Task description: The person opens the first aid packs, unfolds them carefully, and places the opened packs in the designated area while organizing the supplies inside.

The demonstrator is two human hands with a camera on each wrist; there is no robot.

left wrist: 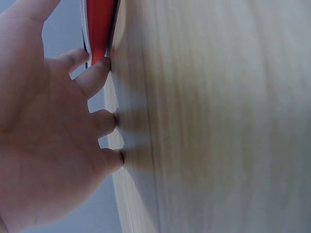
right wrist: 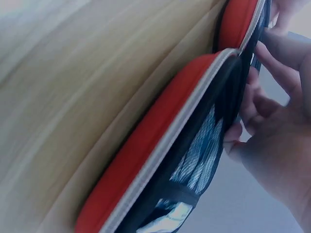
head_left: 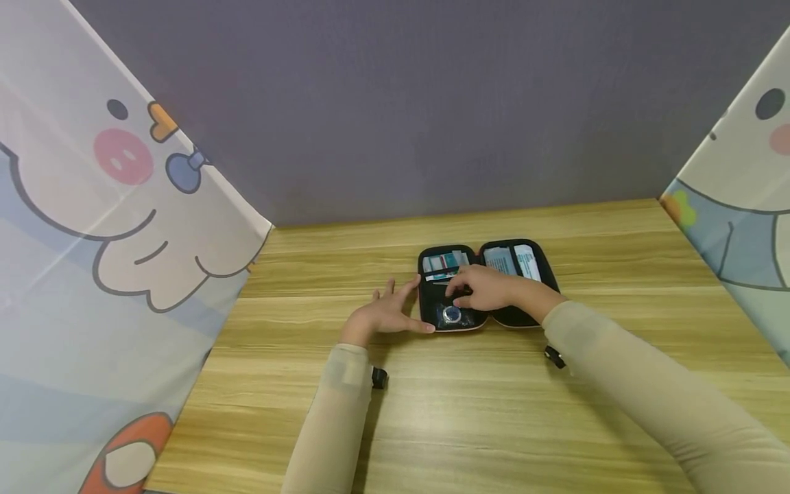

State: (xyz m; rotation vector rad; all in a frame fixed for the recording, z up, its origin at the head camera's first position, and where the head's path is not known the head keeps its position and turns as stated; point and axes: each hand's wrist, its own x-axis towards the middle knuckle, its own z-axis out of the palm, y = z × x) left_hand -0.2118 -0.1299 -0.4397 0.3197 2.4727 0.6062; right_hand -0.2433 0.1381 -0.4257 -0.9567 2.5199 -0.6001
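A small zip-up case with a black lining (head_left: 431, 295) and a red shell (right wrist: 155, 131) lies unfolded on the table. My left hand (head_left: 384, 317) is spread at its left side, thumb at the front corner and index finger at the left edge; the other fingertips touch the wood. Over the left half, my right hand (head_left: 484, 288) reaches in with bent fingers; I cannot tell whether they pinch anything. Near its fingertips is a thin pale strip (head_left: 441, 283). A round item in clear wrap (head_left: 452, 315) lies below the thumb, and flat packets (head_left: 446, 262) fill the upper pocket.
In the case's right half, a pale printed packet (head_left: 498, 261) and a white packet (head_left: 527, 262) stand behind straps. The wooden table (head_left: 469, 405) meets a grey wall (head_left: 432, 110) at the back. Cartoon-printed cloth (head_left: 55, 226) hangs on both sides.
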